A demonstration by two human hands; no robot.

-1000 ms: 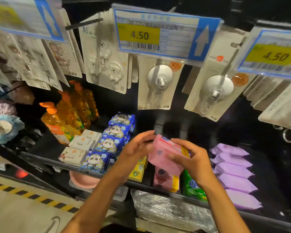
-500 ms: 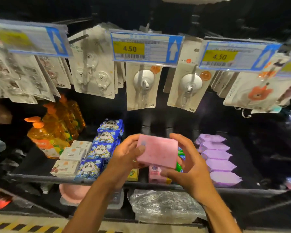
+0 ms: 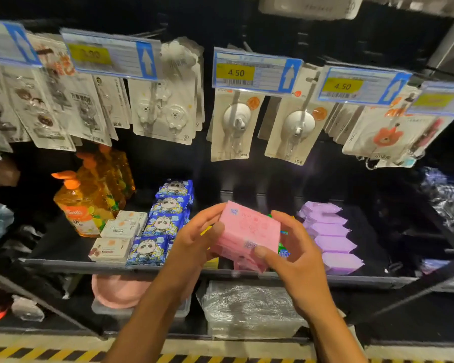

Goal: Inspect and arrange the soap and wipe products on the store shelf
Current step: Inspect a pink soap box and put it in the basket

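I hold a pink soap pack (image 3: 249, 229) in front of the black shelf (image 3: 89, 265), its printed back with a barcode facing me. My left hand (image 3: 197, 239) grips its left edge and my right hand (image 3: 288, 247) grips its right edge, thumb on the lower corner. Under the pack, green (image 3: 282, 251) and yellow (image 3: 211, 262) soap packs show in part. A row of purple wipe packs (image 3: 330, 234) lies to the right. Blue panda wipe packs (image 3: 163, 221) and white soap boxes (image 3: 116, 237) lie to the left.
Orange pump bottles (image 3: 87, 203) stand at the shelf's left. Carded hooks (image 3: 233, 127) hang above under blue price tags (image 3: 254, 72). A pink basin (image 3: 116, 289) and a plastic-wrapped bundle (image 3: 247, 310) sit on the lower shelf. Yellow-black tape (image 3: 50, 353) marks the floor.
The view has pulled back and shifted left. The pink pack has turned in my hands from its front to its plain back and sits slightly higher.
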